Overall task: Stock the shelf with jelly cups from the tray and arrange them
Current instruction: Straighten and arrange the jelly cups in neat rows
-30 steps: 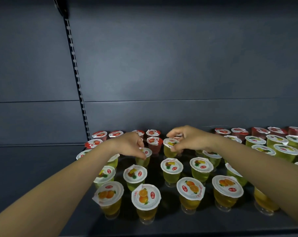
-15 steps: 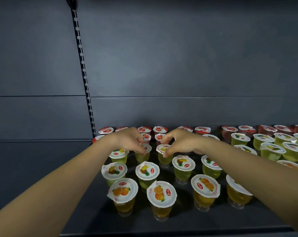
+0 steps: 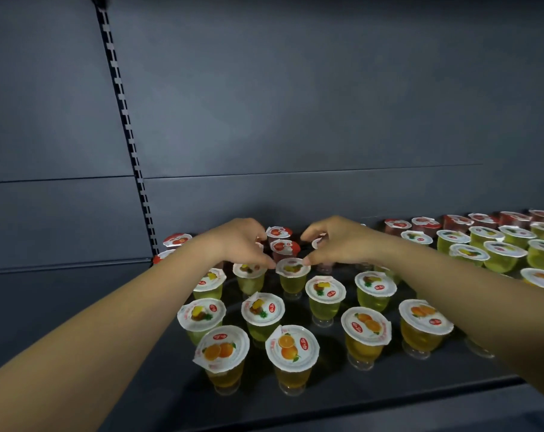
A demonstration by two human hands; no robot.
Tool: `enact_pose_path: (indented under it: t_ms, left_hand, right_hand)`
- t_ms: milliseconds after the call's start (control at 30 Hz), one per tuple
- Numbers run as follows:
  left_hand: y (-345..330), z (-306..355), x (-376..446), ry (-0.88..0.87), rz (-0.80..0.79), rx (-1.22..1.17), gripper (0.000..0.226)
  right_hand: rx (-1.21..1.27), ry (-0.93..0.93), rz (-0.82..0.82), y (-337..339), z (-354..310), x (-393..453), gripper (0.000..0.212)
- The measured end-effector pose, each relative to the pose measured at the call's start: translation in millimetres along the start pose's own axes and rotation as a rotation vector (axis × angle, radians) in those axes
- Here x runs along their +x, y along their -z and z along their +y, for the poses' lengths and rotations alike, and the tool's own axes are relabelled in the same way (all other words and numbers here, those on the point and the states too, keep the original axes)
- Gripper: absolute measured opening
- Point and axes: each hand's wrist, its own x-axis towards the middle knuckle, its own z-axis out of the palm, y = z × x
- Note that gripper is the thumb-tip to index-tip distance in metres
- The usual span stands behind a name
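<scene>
Pineapple-lidded jelly cup (image 3: 292, 277) stands upright on the dark shelf (image 3: 373, 388), third row back from the front edge, yellow-green jelly, white foil lid. This cup is taken as the landmark.

Left hand (image 3: 236, 243): fingers curled downward, fingertips at the lid rim on the landmark cup's left side and over the neighbouring cup (image 3: 249, 277) just to its left. Appears to pinch the rim; contact partly hidden by the hand itself. Right hand (image 3: 336, 241): fingers curled, thumb tip touching the lid rim on the landmark cup's right side. What the other fingers hold behind it cannot be told.

Behind the landmark cup, between the two hands: two red-lidded cups (image 3: 284, 249), one behind the other, at the back of the shelf. In front of it: further pineapple cups, then a front row of four orange-lidded cups (image 3: 292, 357) with amber jelly. Spacing irregular, several lids tilted. Far right of it: a denser block of green cups (image 3: 495, 257) with red cups behind, touching or nearly so.

Shelf surface: matte dark grey, faint reflections under the cups. Back wall (image 3: 295, 104): dark grey panels with horizontal seams. Left of the landmark cup, a slotted upright strip (image 3: 130, 145) runs up the wall. Light dim.
</scene>
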Motion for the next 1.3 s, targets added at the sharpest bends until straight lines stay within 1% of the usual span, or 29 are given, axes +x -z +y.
enact_pose_path:
  t_ms: [67,133,333,600,833,967,1100,1133,1167,1200,1233,1300]
  left_hand:
    - [8,14,0,-0.043,0.058,0.006,0.064]
    - [14,31,0,-0.067,0.088,-0.009,0.069]
    - [27,89,-1,-0.129,0.132,0.074,0.071]
    - [15,166,1,-0.093,0.168,0.077,0.073]
    - [-18,211,19,-0.017,0.144,0.022,0.069]
    - [-38,211,37,0.051,0.081,-0.056,0.067]
    - [-52,202,54,0.092,0.002,-0.079,0.063]
    - [-54,201,57,0.098,-0.022,-0.078,0.059]
    - [-56,199,62,0.094,-0.038,-0.081,0.049]
    - [-58,198,65,0.095,-0.053,-0.088,0.034]
    - [-60,197,68,0.09,-0.054,-0.091,0.024]
    - [-61,194,71,0.096,-0.065,-0.12,0.03]
  right_hand:
    - [-0.054,-0.009,0.06,12,6,-12,0.052]
    - [-0.128,-0.007,0.125,25,16,-24,0.051]
    - [-0.263,0.014,0.211,63,46,-66,0.067]
    - [-0.344,0.032,0.26,102,101,-112,0.069]
    - [-0.355,0.076,0.228,116,156,-124,0.067]
    - [-0.21,0.074,0.168,109,175,-107,0.056]
    - [-0.033,0.043,0.083,96,183,-85,0.055]
    - [-0.006,0.033,0.062,93,184,-79,0.054]
    - [0.008,0.028,0.041,90,185,-74,0.053]
    - [0.008,0.027,0.024,87,185,-69,0.053]
    - [-0.003,0.029,0.008,84,186,-64,0.053]
    - [-0.028,0.039,-0.022,81,186,-57,0.051]
